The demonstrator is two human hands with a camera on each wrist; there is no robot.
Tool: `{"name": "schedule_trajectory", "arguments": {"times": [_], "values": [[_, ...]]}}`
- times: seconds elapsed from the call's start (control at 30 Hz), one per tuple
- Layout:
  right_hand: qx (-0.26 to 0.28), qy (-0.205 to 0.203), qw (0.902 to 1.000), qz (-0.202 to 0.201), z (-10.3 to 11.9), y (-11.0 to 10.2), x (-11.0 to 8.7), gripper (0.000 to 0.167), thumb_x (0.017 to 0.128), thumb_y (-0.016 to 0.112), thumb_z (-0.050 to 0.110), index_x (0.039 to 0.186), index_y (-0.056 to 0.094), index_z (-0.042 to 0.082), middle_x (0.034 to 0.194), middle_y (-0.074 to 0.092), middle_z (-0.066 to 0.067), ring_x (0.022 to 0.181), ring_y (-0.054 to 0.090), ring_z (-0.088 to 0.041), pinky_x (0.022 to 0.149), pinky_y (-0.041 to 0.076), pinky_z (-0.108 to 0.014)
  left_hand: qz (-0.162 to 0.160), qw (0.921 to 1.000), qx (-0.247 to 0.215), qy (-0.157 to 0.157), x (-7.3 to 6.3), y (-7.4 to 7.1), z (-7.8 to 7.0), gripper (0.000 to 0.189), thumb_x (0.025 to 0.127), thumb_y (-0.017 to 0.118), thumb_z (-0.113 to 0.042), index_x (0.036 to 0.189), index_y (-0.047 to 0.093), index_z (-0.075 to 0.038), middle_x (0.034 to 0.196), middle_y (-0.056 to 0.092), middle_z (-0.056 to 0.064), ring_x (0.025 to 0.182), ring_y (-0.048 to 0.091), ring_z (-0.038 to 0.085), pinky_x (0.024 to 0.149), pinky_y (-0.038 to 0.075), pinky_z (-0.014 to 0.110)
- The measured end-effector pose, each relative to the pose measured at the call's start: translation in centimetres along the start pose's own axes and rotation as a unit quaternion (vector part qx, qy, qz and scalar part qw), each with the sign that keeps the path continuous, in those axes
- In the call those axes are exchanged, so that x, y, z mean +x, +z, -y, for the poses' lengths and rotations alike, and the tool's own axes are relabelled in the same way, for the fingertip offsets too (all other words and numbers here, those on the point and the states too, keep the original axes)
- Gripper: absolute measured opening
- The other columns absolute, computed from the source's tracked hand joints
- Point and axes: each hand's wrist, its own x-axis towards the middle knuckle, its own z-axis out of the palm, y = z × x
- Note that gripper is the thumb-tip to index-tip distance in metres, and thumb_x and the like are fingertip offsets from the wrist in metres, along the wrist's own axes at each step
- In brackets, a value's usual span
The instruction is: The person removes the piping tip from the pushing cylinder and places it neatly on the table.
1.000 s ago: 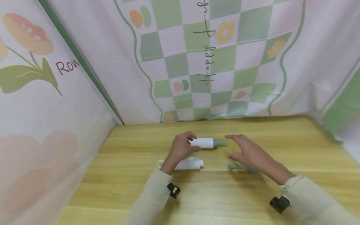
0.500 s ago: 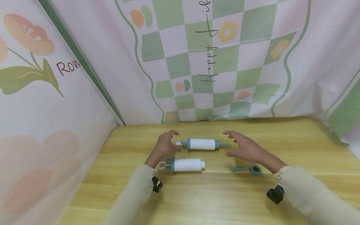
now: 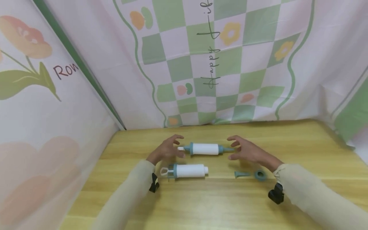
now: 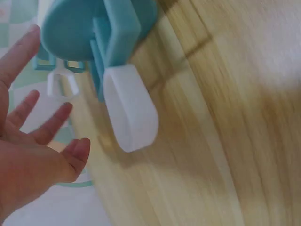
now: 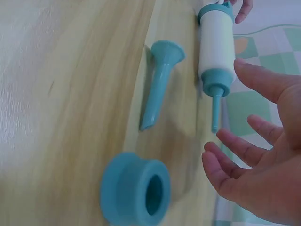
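Two plunger syringes lie side by side on the table. The far syringe (image 3: 205, 149) has a white barrel, teal end collars and a thin teal nozzle. My left hand (image 3: 166, 148) is at its white pull handle, fingers spread and loosely bent, holding nothing. At the nozzle end, my right hand (image 3: 247, 150) hovers with thumb and fingers apart, also holding nothing. The near syringe (image 3: 190, 171) ends in a bare white neck; its white loop handle (image 4: 130, 108) looms in the left wrist view. A flared teal nozzle (image 5: 161, 80) and a teal ring cap (image 5: 136, 190) lie under my right hand.
The wood-grain table (image 3: 212, 198) carries all the parts. Behind it hangs a checkered curtain (image 3: 201, 64), and a flowered curtain (image 3: 43, 121) closes the left side.
My left hand has drawn back leftward from the far syringe's barrel to its handle end, uncovering both syringes' plunger ends. My right hand has shifted slightly, and the ring cap now shows fully.
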Motion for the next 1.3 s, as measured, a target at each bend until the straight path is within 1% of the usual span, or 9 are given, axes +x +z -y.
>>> {"name": "schedule_trajectory", "arguments": {"times": [0.13, 0.23, 0.33, 0.43, 0.57, 0.63, 0.87, 1.1, 1.3], "values": [[0.042, 0.036, 0.9985, 0.002, -0.2, 0.7, 0.6, 0.077, 0.09, 0.076, 0.019, 0.149, 0.031, -0.004, 0.142, 0.037, -0.038, 0.13, 0.038, -0.053, 0.097, 0.045, -0.058, 0.024, 0.9991, -0.035, -0.004, 0.3, 0.1, 0.3, 0.082, 0.079, 0.084, -0.007, 0.149, 0.041, -0.008, 0.141, 0.047, 0.023, 0.115, 0.057, 0.035, 0.103, 0.043, 0.053], [0.064, 0.054, 0.9965, -0.002, -0.1, 1.3, 1.0, 0.076, 0.09, 0.077, 0.016, 0.148, 0.032, -0.004, 0.142, 0.035, -0.038, 0.131, 0.036, -0.052, 0.097, 0.044, -0.058, 0.028, 0.9985, -0.047, -0.007, 0.6, 0.3, 0.5, 0.081, 0.079, 0.084, -0.004, 0.148, 0.041, -0.007, 0.139, 0.048, 0.021, 0.113, 0.059, 0.034, 0.103, 0.043, 0.052], [0.092, 0.072, 0.9932, -0.004, 0.0, 1.8, 1.4, 0.076, 0.09, 0.076, 0.013, 0.149, 0.031, -0.004, 0.143, 0.032, -0.039, 0.13, 0.039, -0.05, 0.094, 0.047, -0.055, 0.021, 0.9993, -0.029, -0.007, 1.1, 0.7, 0.8, 0.08, 0.076, 0.086, -0.003, 0.145, 0.046, -0.007, 0.137, 0.05, 0.02, 0.115, 0.057, 0.035, 0.103, 0.043, 0.052], [0.1, 0.087, 0.9911, -0.013, 0.1, 2.1, 1.6, 0.074, 0.09, 0.075, 0.012, 0.149, 0.032, -0.004, 0.143, 0.033, -0.038, 0.118, 0.053, -0.043, 0.09, 0.051, -0.051, 0.006, 0.9999, 0.009, -0.001, 1.5, 1.2, 1.1, 0.078, 0.072, 0.089, -0.005, 0.141, 0.051, -0.009, 0.133, 0.054, 0.018, 0.121, 0.05, 0.037, 0.104, 0.04, 0.053], [0.09, 0.084, 0.9919, -0.03, 0.2, 2.3, 1.9, 0.067, 0.089, 0.075, 0.011, 0.144, 0.039, -0.006, 0.137, 0.041, -0.037, 0.1, 0.061, -0.031, 0.082, 0.053, -0.045, -0.02, 0.9982, 0.056, 0.002, 1.6, 1.6, 1.0, 0.072, 0.07, 0.092, -0.012, 0.134, 0.058, -0.012, 0.128, 0.058, 0.015, 0.126, 0.038, 0.041, 0.106, 0.033, 0.059], [0.089, 0.079, 0.9921, -0.04, 0.3, 2.3, 2.0, 0.063, 0.088, 0.075, 0.009, 0.14, 0.043, -0.007, 0.132, 0.047, -0.035, 0.097, 0.062, -0.03, 0.079, 0.053, -0.043, -0.032, 0.9966, 0.075, 0.005, 1.6, 1.8, 0.9, 0.069, 0.07, 0.093, -0.016, 0.131, 0.061, -0.014, 0.125, 0.059, 0.014, 0.126, 0.035, 0.041, 0.104, 0.031, 0.062], [0.105, 0.078, 0.9896, -0.06, 0.0, 2.9, 2.8, 0.048, 0.088, 0.073, 0.006, 0.129, 0.052, -0.009, 0.116, 0.062, -0.026, 0.081, 0.064, -0.026, 0.069, 0.053, -0.038, -0.042, 0.9941, 0.099, 0.007, 1.6, 2.2, 0.7, 0.059, 0.072, 0.091, -0.019, 0.125, 0.066, -0.016, 0.121, 0.06, 0.013, 0.117, 0.04, 0.035, 0.099, 0.036, 0.057], [0.101, 0.08, 0.9893, -0.068, -0.2, 3.5, 3.1, 0.036, 0.091, 0.069, 0.004, 0.123, 0.056, -0.009, 0.109, 0.066, -0.022, 0.08, 0.064, -0.025, 0.067, 0.053, -0.036, -0.049, 0.9916, 0.118, 0.019, 2.0, 2.4, 1.2, 0.059, 0.073, 0.09, -0.018, 0.127, 0.067, -0.013, 0.119, 0.064, 0.014, 0.11, 0.048, 0.03, 0.098, 0.036, 0.05], [0.096, 0.08, 0.9893, -0.075, -0.4, 3.1, 3.2, 0.03, 0.095, 0.065, 0.003, 0.121, 0.058, -0.01, 0.107, 0.066, -0.021, 0.079, 0.064, -0.023, 0.067, 0.054, -0.035, -0.045, 0.9925, 0.113, 0.016, 2.5, 2.5, 1.0, 0.054, 0.075, 0.09, -0.02, 0.124, 0.069, -0.013, 0.12, 0.064, 0.013, 0.113, 0.046, 0.03, 0.1, 0.037, 0.051]]}}
